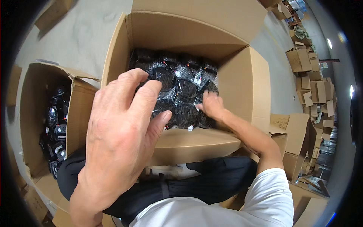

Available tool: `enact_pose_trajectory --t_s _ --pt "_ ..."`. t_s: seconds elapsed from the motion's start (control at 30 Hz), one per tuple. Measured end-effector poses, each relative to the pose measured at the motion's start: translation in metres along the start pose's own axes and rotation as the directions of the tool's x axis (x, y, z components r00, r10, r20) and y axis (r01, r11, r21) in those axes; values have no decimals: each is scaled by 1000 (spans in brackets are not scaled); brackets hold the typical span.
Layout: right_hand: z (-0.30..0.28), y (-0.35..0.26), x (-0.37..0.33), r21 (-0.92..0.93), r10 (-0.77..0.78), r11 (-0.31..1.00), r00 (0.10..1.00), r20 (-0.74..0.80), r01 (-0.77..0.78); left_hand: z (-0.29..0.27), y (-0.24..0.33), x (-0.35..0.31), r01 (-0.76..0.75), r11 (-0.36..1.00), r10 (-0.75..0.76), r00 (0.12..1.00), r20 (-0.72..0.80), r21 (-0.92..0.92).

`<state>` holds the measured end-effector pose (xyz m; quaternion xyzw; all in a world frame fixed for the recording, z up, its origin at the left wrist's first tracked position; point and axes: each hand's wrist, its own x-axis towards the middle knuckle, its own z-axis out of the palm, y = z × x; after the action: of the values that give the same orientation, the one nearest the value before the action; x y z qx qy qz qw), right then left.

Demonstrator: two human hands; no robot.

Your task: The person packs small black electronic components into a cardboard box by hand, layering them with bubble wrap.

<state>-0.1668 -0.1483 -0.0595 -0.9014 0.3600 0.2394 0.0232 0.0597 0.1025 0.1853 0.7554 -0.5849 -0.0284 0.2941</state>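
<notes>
A large open cardboard box [196,138] stands before me, holding several black rounded parts [186,89] in rows. Thin wires with small white plugs [197,80] stick out among them, and clear bubble wrap [183,70] lies under and between them. My left hand [123,113] is raised above the box's near left side, fingers curved and apart, holding nothing. Inside the box at the right, my right hand [212,104] has its fingers curled on a black part [210,87]. Its fingertips are partly hidden.
At my left stands another open carton [81,113] with several glossy black parts [56,113] in it. Cartons [300,60] are heaped along the right, and an open one [291,140] stands near my right elbow. The main box's far flap [196,15] is folded outward over the grey floor [90,34].
</notes>
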Motion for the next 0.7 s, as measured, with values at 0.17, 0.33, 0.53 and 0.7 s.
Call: enact_pose_trajectory --t_s 0.17,0.33,0.53,0.7 --pt "50 58 49 -574 -404 778 903 -146 256 12 10 1 -46 999 48 996 70 -19" --pt "56 60 55 -466 -455 793 890 -26 392 26 17 0 -116 993 118 984 132 -22" --pt "-3 37 15 15 -358 934 933 36 358 81 35 -3 -263 961 270 839 473 -82" --pt "25 10 -36 436 -690 723 596 411 536 127 66 -17 -226 934 358 614 703 -277"
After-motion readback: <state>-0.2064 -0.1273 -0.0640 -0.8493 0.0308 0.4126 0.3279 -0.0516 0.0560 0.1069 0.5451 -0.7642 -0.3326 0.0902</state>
